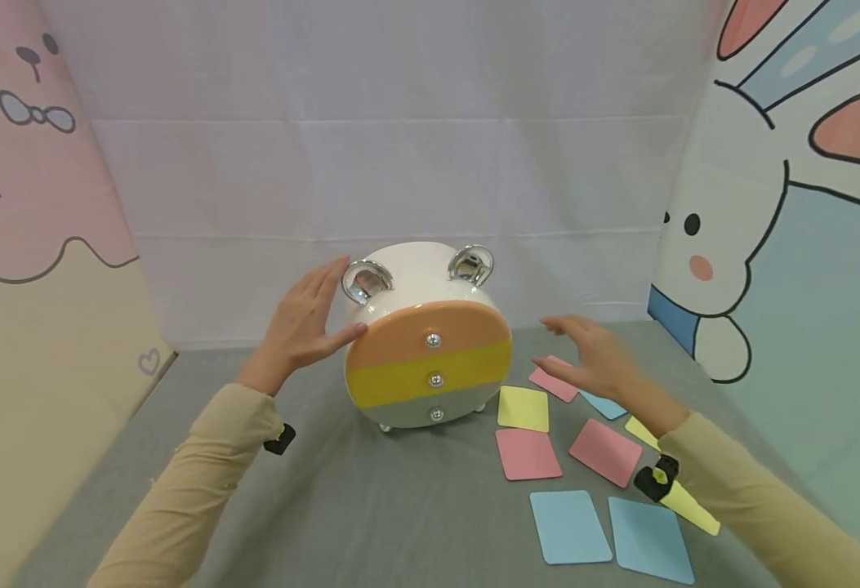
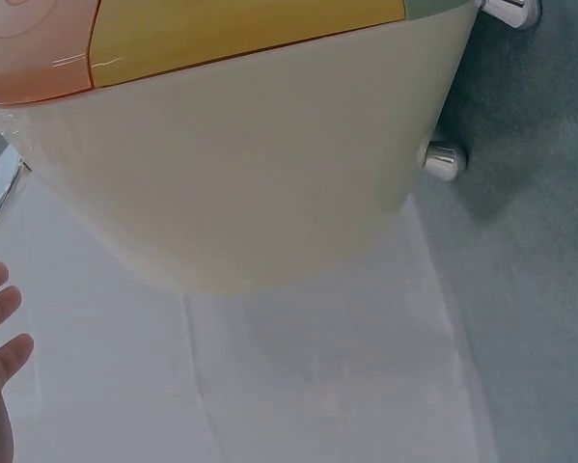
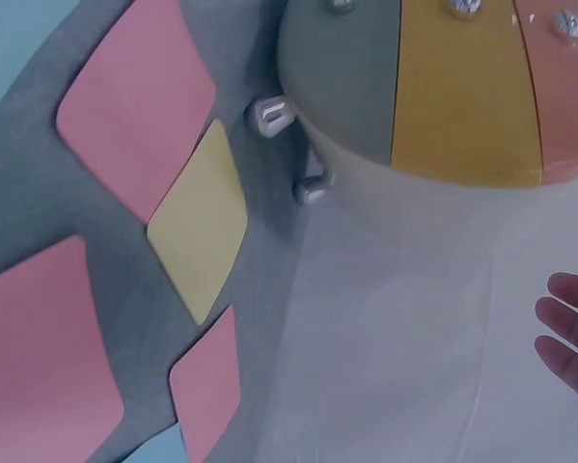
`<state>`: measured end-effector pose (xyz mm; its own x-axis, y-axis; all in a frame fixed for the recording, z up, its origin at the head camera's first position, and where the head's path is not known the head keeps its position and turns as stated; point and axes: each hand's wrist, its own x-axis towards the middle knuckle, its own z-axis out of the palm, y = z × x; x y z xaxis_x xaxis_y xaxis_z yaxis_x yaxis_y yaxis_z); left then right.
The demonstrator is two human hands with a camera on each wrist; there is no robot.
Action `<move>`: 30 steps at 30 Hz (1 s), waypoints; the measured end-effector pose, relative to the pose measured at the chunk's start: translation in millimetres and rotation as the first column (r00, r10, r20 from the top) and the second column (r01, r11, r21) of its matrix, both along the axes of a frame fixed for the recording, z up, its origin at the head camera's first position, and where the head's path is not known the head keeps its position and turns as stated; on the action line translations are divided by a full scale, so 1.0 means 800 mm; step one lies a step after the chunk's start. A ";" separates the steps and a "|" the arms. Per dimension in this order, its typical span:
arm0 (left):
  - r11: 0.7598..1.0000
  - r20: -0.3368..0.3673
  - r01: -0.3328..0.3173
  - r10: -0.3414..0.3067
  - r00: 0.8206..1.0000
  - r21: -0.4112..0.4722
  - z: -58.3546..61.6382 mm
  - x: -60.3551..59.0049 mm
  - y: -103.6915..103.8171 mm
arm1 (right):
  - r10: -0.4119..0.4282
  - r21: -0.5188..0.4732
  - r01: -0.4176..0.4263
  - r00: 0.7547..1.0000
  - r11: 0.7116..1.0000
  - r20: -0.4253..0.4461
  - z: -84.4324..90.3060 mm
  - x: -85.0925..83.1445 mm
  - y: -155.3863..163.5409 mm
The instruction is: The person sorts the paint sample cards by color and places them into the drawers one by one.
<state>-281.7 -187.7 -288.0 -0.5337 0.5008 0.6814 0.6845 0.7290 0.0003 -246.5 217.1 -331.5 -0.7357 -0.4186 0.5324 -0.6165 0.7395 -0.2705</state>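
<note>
Drawer cabinet (image 1: 425, 343), round and white with orange, yellow and grey fronts, stands on small feet on the grey cloth (image 1: 371, 506); left hand (image 1: 300, 327) lies flat-fingered against its side, holding nothing; right hand (image 1: 599, 355) hovers spread over the coloured cards (image 1: 525, 453). Risk: a one-sided push may slide or tip the cabinet; a low sweep may scatter the cards.

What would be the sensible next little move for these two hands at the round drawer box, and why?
Probably bring the right hand in against the right side of the round drawer box. The left hand already rests open against its left side near a chrome ring, while the right one hovers open above the coloured cards, apart from the box. Two hands would steady it.
</note>
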 end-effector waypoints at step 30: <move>1.000 0.018 -0.017 0.016 1.000 0.016 -0.005 -0.002 0.004 | 0.133 -0.490 -0.230 0.965 0.841 -0.224 -0.014 0.006 -0.181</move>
<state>-283.4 -184.6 -292.0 -0.5537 0.4811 0.6797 0.6722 0.7400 0.0238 -241.4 72.0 -342.5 -0.5486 -0.1710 0.8184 -0.7983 0.3981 -0.4519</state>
